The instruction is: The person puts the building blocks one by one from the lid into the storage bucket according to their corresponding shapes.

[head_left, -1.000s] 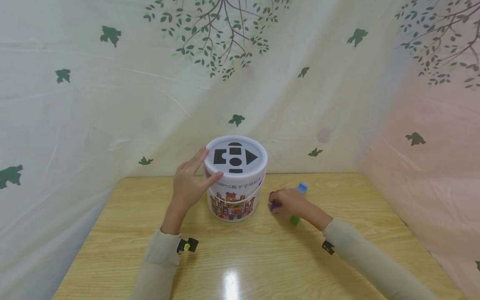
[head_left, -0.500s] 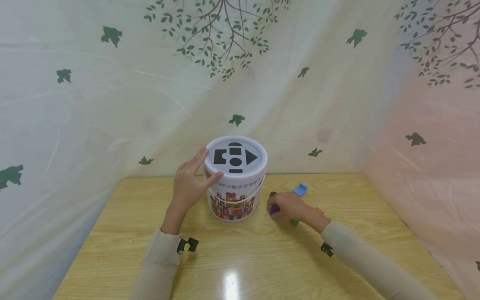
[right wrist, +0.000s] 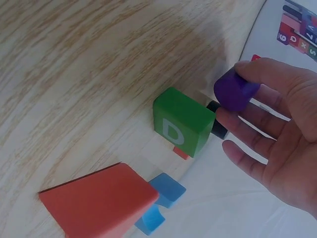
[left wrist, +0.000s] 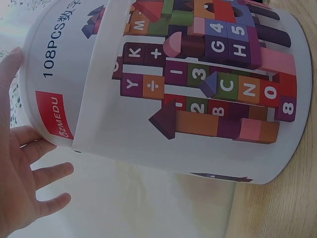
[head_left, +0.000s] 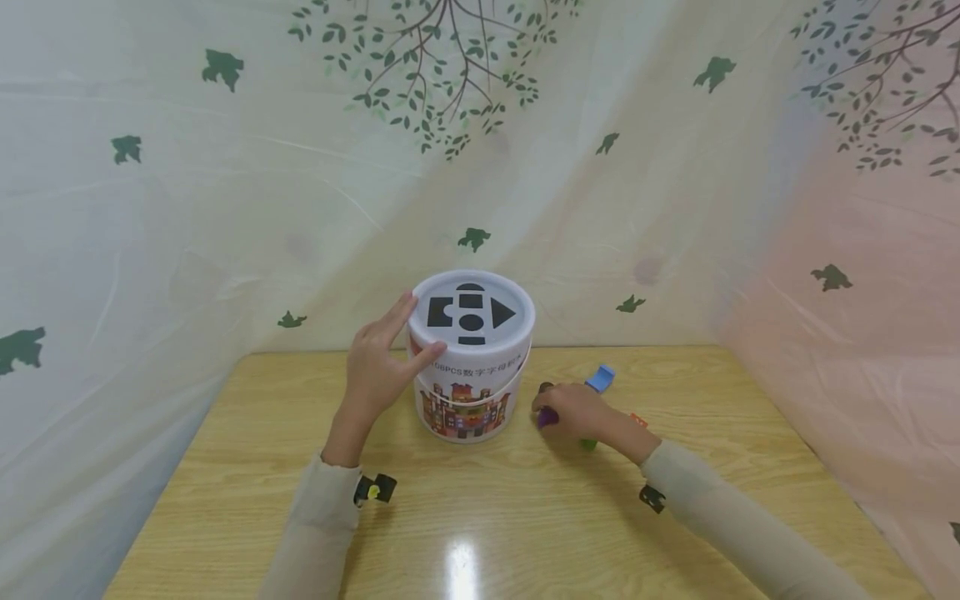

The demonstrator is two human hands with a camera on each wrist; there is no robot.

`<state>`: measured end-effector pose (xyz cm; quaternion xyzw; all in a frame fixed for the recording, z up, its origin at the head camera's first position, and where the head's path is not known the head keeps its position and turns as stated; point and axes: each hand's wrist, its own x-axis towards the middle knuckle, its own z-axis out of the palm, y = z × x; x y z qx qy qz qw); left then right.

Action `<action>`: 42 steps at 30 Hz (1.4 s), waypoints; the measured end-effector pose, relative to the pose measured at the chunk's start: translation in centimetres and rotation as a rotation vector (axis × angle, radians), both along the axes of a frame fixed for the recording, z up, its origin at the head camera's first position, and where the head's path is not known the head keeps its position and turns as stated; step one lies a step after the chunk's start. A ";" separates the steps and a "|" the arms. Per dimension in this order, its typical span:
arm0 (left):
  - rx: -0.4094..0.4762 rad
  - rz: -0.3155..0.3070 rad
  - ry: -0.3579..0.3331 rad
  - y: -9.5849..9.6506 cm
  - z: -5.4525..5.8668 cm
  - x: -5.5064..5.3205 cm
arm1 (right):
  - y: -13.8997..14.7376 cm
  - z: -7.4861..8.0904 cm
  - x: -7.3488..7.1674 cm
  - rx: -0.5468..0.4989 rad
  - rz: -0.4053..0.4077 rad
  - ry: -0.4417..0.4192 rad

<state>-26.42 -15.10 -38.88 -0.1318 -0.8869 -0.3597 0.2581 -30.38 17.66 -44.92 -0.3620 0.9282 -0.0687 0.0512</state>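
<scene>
A white bucket (head_left: 471, 421) with a shape-cut lid (head_left: 510, 337) stands upright on the table. My left hand (head_left: 378, 367) rests at the lid's left edge, thumb over the front rim and fingers spread; in the left wrist view, several of its fingers stand free. To the right of the bucket, my right hand (head_left: 581, 408) pinches a purple rounded toy block (right wrist: 235, 90) between thumb and fingers, close over the table. Under and beside that hand lie a green block with a D (right wrist: 181, 119), a dark piece (right wrist: 218, 120) and a small orange piece (right wrist: 181, 151).
Behind the right hand lies a blue curved block (head_left: 601, 379). A large red block (right wrist: 101, 201) is in the near part of the right wrist view. The wooden table (head_left: 487, 517) ends at a leaf-printed cloth (head_left: 360, 192) at the back.
My right hand has shifted slightly left with the purple block, which shows more now. More of the blue and orange pieces is uncovered. The left hand and bucket have stayed put.
</scene>
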 end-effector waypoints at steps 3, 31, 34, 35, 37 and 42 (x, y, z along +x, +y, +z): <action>0.000 0.000 -0.001 0.0 0.0 0.0 | 0.1 0.1 0.1 -0.020 0.002 0.005; -0.006 0.008 -0.007 0.0 0.0 -0.1 | 2.6 4.6 -0.3 -0.380 -0.098 -0.273; -0.007 0.008 -0.006 0.0 0.0 -0.1 | 3.0 5.3 -0.5 -0.392 -0.110 -0.249; -0.008 0.008 -0.006 0.0 0.0 -0.1 | 3.1 5.5 -0.6 -0.395 -0.111 -0.241; -0.008 0.009 -0.005 0.0 -0.1 -0.1 | 3.3 6.0 -0.6 -0.390 -0.108 -0.217; -0.007 0.007 0.002 -0.1 -0.2 -0.2 | 3.4 7.3 -0.7 -0.407 -0.099 -0.180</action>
